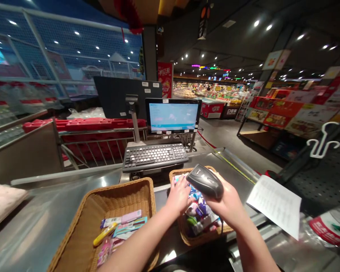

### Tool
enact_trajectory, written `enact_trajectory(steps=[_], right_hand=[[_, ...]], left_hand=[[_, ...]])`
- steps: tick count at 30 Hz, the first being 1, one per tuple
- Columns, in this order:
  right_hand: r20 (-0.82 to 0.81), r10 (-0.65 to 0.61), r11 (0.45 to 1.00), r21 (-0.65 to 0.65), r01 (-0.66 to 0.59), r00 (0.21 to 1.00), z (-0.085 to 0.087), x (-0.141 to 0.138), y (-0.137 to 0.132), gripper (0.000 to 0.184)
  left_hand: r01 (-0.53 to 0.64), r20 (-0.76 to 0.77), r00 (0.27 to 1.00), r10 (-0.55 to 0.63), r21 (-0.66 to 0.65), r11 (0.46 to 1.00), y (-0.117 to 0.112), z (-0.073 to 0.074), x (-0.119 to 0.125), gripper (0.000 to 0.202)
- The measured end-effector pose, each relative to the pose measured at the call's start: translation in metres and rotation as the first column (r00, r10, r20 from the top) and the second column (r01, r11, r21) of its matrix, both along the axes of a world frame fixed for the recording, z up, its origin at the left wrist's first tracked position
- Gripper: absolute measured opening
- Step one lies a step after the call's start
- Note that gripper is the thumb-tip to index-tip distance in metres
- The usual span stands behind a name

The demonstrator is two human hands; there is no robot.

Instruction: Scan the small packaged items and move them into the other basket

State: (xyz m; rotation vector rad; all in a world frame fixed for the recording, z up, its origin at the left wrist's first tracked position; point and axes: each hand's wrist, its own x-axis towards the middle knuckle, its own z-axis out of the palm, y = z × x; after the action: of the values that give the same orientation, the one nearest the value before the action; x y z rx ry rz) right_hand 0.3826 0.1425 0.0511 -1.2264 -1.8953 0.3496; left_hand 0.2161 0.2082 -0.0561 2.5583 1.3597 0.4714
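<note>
My right hand (pixel 228 202) is wrapped round a dark grey barcode scanner (pixel 205 181), raised over the smaller wicker basket (pixel 184 234). The scanner's head points left towards my left hand (pixel 180 194), which reaches over that basket with its fingers apart and touches the goods at its back left. Small packaged goods (pixel 200 209) in blue, white, purple and green fill this basket; my hands and the scanner hide some of them. A larger wicker basket (pixel 82 211) stands to the left, partly behind my left forearm. In it lie flat packets (pixel 129 226) and a yellow item (pixel 104 234).
Behind the baskets are a keyboard (pixel 155 155) and a lit monitor (pixel 174 115). A printed paper sheet (pixel 274 204) and a plastic-wrapped package (pixel 333 226) are on the right. A pale cushion-like item (pixel 4 202) lies at the far left of the metal counter (pixel 42 219).
</note>
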Motion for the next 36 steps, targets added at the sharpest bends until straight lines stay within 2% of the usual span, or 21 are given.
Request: enact_trajectory(steps=[7,16,25,36], right_hand=[[0.031,0.003,0.999,0.036,-0.005,1.000,-0.003,0.033,0.008,0.048],[0.059,0.017,0.999,0.037,-0.019,0.998,-0.003,0.054,0.019,0.040],[0.057,0.029,1.000,-0.006,-0.029,0.998,-0.006,0.067,0.026,0.038],[0.036,0.015,0.999,-0.034,-0.014,0.999,-0.008,0.072,0.030,0.038]], left_hand=[[-0.032,-0.042,0.999,0.031,-0.021,0.999,0.008,-0.009,0.025,0.041],[-0.104,-0.151,0.984,0.096,-0.044,0.994,0.013,-0.017,0.045,0.032],[-0.156,-0.119,0.983,0.142,-0.117,0.981,0.019,-0.030,0.047,0.021],[-0.062,-0.031,0.998,0.063,0.041,0.997,0.022,-0.036,0.037,0.014]])
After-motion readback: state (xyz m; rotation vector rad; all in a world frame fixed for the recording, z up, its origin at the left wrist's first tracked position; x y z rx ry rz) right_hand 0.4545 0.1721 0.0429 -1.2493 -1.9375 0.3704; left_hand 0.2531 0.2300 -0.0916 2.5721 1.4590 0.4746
